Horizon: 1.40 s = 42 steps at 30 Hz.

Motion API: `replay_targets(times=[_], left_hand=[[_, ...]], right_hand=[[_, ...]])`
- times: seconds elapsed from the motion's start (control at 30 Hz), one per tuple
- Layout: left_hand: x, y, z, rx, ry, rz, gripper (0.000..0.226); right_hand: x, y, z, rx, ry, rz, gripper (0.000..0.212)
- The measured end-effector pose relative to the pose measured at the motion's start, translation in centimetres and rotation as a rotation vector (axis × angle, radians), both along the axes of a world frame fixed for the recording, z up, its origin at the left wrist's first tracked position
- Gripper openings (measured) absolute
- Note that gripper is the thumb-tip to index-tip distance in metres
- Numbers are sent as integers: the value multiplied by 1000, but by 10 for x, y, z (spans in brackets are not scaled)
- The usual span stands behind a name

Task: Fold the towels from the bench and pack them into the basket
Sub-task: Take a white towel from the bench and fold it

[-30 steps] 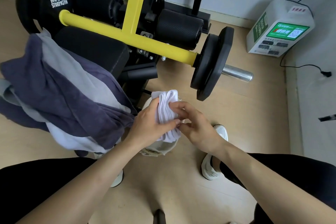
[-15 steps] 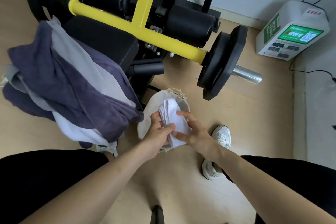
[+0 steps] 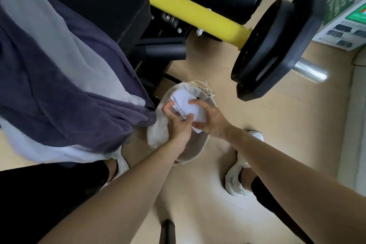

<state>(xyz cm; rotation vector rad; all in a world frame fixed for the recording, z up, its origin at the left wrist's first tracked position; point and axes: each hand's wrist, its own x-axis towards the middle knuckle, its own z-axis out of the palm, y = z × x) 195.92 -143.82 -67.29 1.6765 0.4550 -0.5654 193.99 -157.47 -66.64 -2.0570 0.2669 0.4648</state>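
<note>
A small folded white towel (image 3: 186, 103) is held inside the mouth of a cream fabric basket (image 3: 158, 134) on the floor. My left hand (image 3: 178, 123) grips the towel's near left side, and my right hand (image 3: 208, 119) grips its right side. On the black bench pad (image 3: 111, 6) to the left lie draped towels: a dark purple towel (image 3: 59, 89), a grey towel (image 3: 65, 45) and a white towel (image 3: 39, 150) underneath.
A yellow machine frame (image 3: 198, 14) with black weight plates (image 3: 275, 45) juts over the floor just beyond the basket. A white charging box (image 3: 348, 20) stands at the far right. My white shoes (image 3: 235, 180) flank the basket on the wooden floor.
Both hands have lowered the folded white towel from above the basket down into its mouth. The view has tilted downward and closer.
</note>
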Motion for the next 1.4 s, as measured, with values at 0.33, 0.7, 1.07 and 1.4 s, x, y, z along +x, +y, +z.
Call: replay_targets(times=[0.33, 0.7, 1.07, 1.4], left_hand=[[15, -30, -72, 42, -34, 108, 48], [34, -50, -101, 170, 95, 135, 40], [46, -2, -98, 840, -1099, -986, 34], [39, 12, -105, 1002, -974, -972, 49]], right_hand=[[7, -24, -43, -631, -180, 162, 60], [-7, -39, -51, -274, -18, -207, 61], [-14, -29, -42, -123, 78, -390, 83], [-16, -22, -33, 197, 263, -535, 54]])
